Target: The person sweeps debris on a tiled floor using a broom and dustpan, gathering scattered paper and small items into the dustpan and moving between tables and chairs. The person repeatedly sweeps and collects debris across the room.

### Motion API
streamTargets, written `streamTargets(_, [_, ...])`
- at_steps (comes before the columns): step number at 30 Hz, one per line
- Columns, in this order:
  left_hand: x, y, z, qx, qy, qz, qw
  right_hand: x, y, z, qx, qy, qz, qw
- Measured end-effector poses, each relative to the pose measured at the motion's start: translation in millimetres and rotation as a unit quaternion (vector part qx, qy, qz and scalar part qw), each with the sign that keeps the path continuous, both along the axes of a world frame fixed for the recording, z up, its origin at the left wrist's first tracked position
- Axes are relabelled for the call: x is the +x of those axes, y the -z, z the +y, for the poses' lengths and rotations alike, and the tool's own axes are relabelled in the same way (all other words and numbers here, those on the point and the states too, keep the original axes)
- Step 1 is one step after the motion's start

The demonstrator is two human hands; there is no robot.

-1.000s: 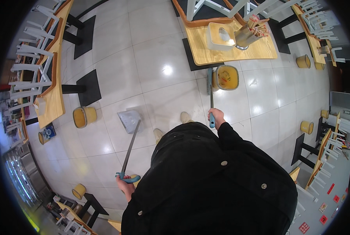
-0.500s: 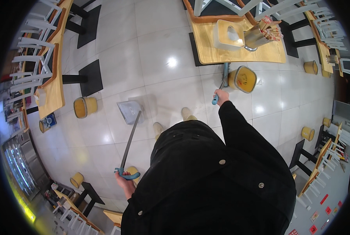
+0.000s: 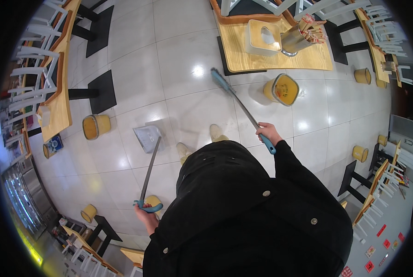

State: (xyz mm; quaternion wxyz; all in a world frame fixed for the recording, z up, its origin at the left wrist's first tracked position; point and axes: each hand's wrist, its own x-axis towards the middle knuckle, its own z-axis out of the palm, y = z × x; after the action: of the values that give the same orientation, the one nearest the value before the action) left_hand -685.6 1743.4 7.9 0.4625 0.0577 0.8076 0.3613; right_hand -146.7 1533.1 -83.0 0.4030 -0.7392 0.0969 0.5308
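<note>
Here, a blue-headed broom (image 3: 244, 108), grey dustpan (image 3: 147, 138).

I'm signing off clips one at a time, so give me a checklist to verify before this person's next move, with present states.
1. Right hand gripping the broom: ok.
2. Left hand gripping the dustpan by its handle: ok.
3. Broom head apart from the nearest yellow bin: ok.
4. Broom head at the dustpan's mouth: not ok, well apart.
5. Bristles touching the floor: cannot tell.
6. Sweepings inside the dustpan: cannot tell.
</note>
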Motion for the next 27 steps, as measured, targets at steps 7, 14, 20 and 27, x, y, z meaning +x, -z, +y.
streamTargets(7, [-17, 7, -14, 0.011, -0.007, -0.008, 1.0, 7, 49, 14, 0.011, 0.079, -0.041, 0.996])
streamTargets(14, [-32, 9, -34, 0.016, -0.021, -0.03, 0.999, -48, 124, 76, 0.17, -0.527, -0.46, 0.694])
streamTargets(20, [-24, 2, -47, 0.02, -0.064, -0.024, 0.997, -166, 104, 152, 0.01, -0.209, 0.038, 0.977])
streamTargets(27, [-20, 0, -52, 0.023, -0.117, -0.027, 0.993, -124, 67, 213, 0.12, -0.157, 0.108, 0.974])
